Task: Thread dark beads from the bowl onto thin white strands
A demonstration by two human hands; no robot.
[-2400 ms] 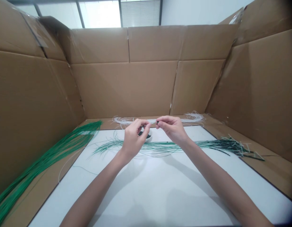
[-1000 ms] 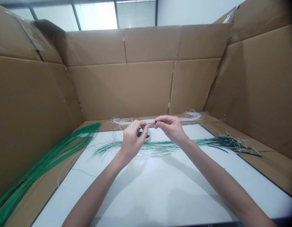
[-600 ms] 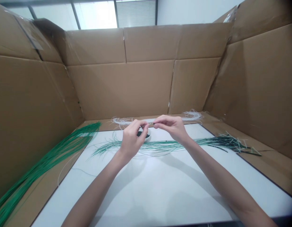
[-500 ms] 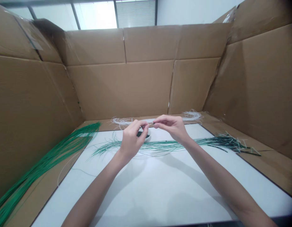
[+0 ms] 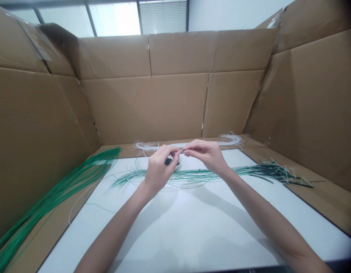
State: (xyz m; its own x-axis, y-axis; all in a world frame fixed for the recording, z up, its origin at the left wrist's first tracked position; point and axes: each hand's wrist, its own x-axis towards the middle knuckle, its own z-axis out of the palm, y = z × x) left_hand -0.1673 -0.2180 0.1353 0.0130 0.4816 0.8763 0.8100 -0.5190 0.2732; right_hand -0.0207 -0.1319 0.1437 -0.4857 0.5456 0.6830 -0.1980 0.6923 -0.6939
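Observation:
My left hand (image 5: 162, 163) is closed in a pinch on what looks like a thin pale wire (image 5: 173, 152), mostly hidden by the fingers. Opposite it, my right hand (image 5: 205, 153) pinches a small dark bead-like piece (image 5: 183, 151). The two sets of fingertips almost meet around this piece. Partly behind my left fingers stands a small white bowl (image 5: 179, 165) holding small dark pieces (image 5: 168, 161). Below both hands, a bundle of thin green wires (image 5: 192, 174) lies across the white board (image 5: 175, 223), with dark pieces and pale tips at its right end.
Long green strands (image 5: 58, 189) lie along the left side on cardboard. A bundle of white wires (image 5: 230, 140) runs along the back edge. Tall cardboard walls (image 5: 144, 106) stand at the back and both sides. A loose dark strip (image 5: 262, 178) lies near the bundle's right end.
My hands have come slightly closer together, the fingertips now nearly touching around the small dark piece. The bowl and wire bundles have stayed put.

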